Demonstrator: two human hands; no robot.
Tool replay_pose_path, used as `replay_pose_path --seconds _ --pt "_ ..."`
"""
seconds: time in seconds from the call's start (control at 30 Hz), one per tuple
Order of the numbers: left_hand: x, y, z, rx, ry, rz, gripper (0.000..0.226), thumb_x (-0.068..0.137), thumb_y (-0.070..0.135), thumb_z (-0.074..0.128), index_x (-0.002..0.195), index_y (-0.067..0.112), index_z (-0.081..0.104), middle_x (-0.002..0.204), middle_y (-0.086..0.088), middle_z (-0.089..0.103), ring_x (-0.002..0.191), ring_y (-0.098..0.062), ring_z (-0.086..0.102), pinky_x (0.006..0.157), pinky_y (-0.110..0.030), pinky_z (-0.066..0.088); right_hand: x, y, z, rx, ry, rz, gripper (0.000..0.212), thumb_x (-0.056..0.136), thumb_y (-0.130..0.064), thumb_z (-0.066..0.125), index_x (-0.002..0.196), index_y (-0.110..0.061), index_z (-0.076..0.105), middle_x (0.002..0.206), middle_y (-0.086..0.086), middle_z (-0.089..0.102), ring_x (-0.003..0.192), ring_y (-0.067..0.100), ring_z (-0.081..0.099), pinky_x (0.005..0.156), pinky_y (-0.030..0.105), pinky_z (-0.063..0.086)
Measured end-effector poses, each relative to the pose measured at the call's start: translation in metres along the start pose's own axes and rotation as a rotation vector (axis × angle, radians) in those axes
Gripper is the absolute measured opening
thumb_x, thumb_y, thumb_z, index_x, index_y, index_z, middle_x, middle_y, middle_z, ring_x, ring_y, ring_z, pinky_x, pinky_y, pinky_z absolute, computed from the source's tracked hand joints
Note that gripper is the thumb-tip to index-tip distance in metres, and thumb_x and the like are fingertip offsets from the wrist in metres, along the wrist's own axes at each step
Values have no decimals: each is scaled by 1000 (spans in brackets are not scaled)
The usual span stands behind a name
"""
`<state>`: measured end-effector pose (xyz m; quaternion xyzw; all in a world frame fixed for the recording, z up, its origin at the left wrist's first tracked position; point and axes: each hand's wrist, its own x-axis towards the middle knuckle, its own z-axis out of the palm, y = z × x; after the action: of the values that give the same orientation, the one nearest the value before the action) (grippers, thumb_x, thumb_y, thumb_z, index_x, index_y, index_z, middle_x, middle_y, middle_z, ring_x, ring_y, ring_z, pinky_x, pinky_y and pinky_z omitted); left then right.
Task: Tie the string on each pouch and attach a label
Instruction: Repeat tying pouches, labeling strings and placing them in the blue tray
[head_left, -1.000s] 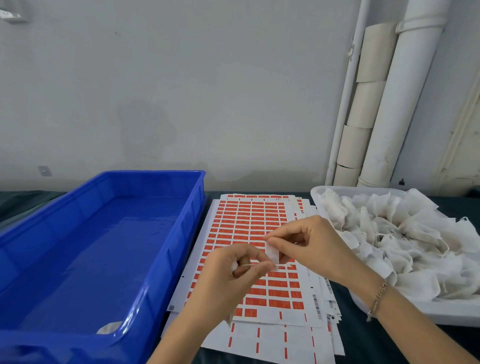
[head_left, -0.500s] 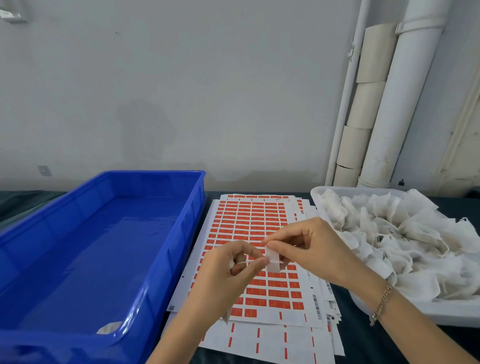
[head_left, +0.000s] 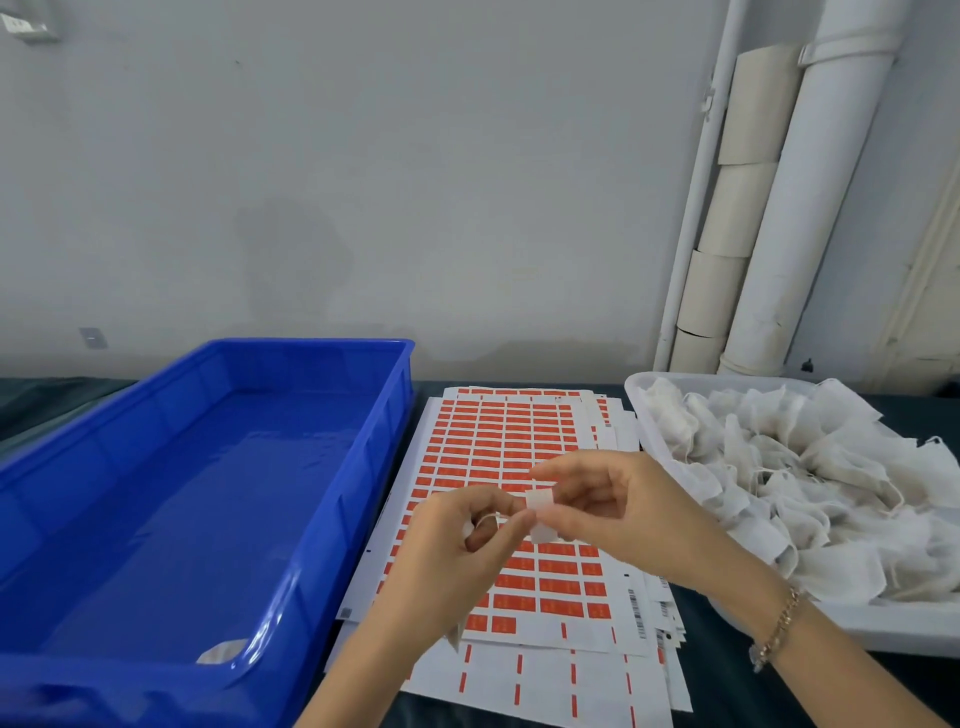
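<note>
A small white label (head_left: 540, 508) was up over the red sticker sheets (head_left: 498, 441). The right hand (head_left: 618, 514) pinched it, fingers bent. The left hand (head_left: 457, 551), close beside, pinched a thin string (head_left: 492, 517). Pouches (head_left: 779, 467) lay piled to the right.

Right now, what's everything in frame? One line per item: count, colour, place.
bin: 1, blue, table left.
pale scrap: 1, near corner inside the bin; too small to identify.
label sheets: stack, white with orange-red labels, table centre.
tray: 1, white, table right.
pouches: heap, white, in the tray.
label: 1, white, between the hands.
string: 1, white, at the left hand's fingers.
pipes: 2, white, back right wall.
cardboard tubes: stacked column, beige, between the pipes.
table cover: 1, dark, under everything.
bracelet: 1, gold-coloured, right wrist.
left hand: pinches the string.
right hand: pinches the label.
</note>
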<state>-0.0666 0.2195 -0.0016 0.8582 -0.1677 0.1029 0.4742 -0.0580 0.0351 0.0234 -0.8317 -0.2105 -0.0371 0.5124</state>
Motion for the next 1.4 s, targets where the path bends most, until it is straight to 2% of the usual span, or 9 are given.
replay_pose_path --seconds 0.13,0.27,0.37,0.73,0.93,1.03,1.17,1.33,1.4 --pt "0 -1 0 -3 -3 -9 11 78 50 62 82 40 64 67 18 63 66 -3 60 60 -9 46 -2 5 1 -4 19 26 9 80 -21 75 84 -28 72 78 -12 72 71 9 71 64 18 56" --pt "-3 3 1 -75 -43 -37 25 71 58 58 89 42 65 67 27 64 71 4 61 58 -6 44 -1 7 0 26 51 56 8 79 -23 75 86 -25 73 78 -11 73 70 11 72 63 20 57" --pt "-3 5 0 -69 -58 -61 2 81 44 64 81 43 66 67 28 64 71 3 61 59 -6 45 -2 7 0 63 31 62 9 77 -25 75 86 -25 74 80 -9 74 71 13 72 64 20 57" --pt "-1 6 2 -79 3 -117 3 84 37 68 84 36 72 70 22 67 73 4 62 57 -5 43 -7 3 -4 129 -10 -7 22 74 -42 70 92 -30 75 90 -11 74 82 12 72 68 21 57" --pt "0 9 2 -92 -7 -145 6 83 35 68 79 39 68 65 24 66 73 4 62 57 -4 44 -8 5 -1 -85 92 -76 9 81 -26 73 87 -33 73 83 -20 71 82 4 69 71 16 55" --pt "1 10 3 -179 6 -253 8 84 35 68 77 36 70 69 24 68 77 1 65 62 -9 48 -9 7 0 -182 142 -144 12 78 -31 71 88 -38 71 83 -25 69 86 -2 66 74 10 52" --pt "2 12 3 -409 -19 -447 10 86 31 66 81 26 73 75 8 75 75 -15 73 70 -27 56 -11 12 3 -316 155 -314 20 79 -29 67 98 -27 73 97 -23 67 90 -4 65 80 8 50" --pt "2 12 3 -488 -11 -527 14 84 33 68 80 22 75 79 -14 71 64 -25 61 56 -20 46 -13 15 3 -495 172 -475 21 79 -22 68 98 -17 76 98 -5 72 91 4 66 83 17 54" --pt "2 12 3 -522 -16 -547 15 84 32 68 80 19 75 79 -19 69 59 -20 55 51 -19 42 -14 14 2 -567 163 -512 21 78 -21 68 97 -15 76 98 -2 73 90 9 69 82 21 56"
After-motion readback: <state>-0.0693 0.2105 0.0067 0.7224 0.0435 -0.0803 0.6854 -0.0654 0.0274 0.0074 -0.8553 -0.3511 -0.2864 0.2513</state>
